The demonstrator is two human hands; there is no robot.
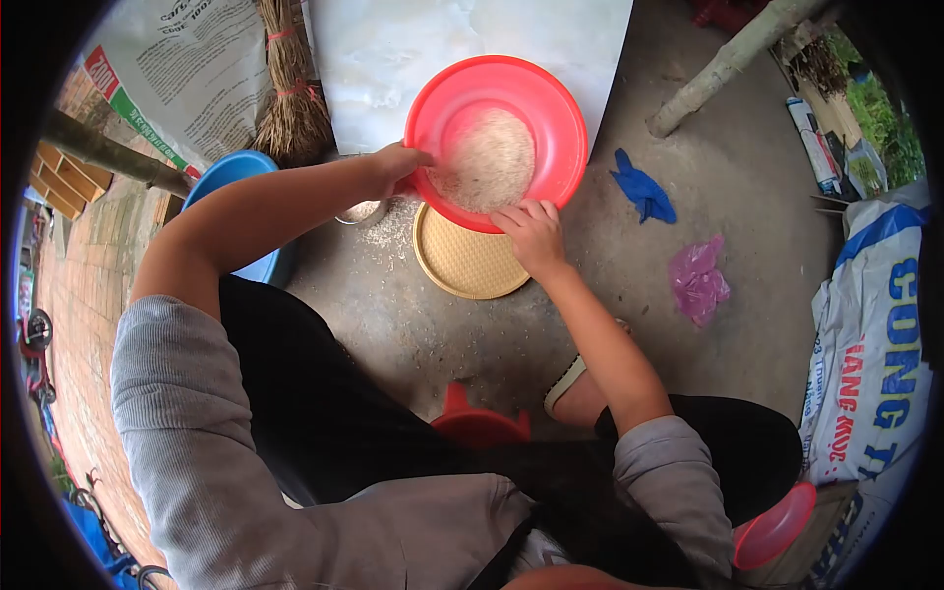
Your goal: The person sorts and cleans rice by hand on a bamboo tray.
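A red plastic basin (pixel 560 128) with a layer of pale grain (pixel 497 152), which looks like rice, is held up in both hands. My left hand (pixel 398 165) is closed on its left rim, thumb over the edge. At the lower right rim, my right hand (pixel 536 234) grips with its fingers laid over the edge. Partly hidden below the basin, a round woven tray (pixel 472 261) rests on the floor. Beside my left forearm a small bowl (pixel 360 212) holds pale grain, with loose grains scattered around it.
A blue basin (pixel 258 264) stands left, partly behind my arm. A straw broom (pixel 290 108) leans near a white board (pixel 374 59). Blue cloth (pixel 644 187) and a pink plastic bag (pixel 699 280) lie right, near a printed sack (pixel 870 334). A red stool (pixel 477 423) is below.
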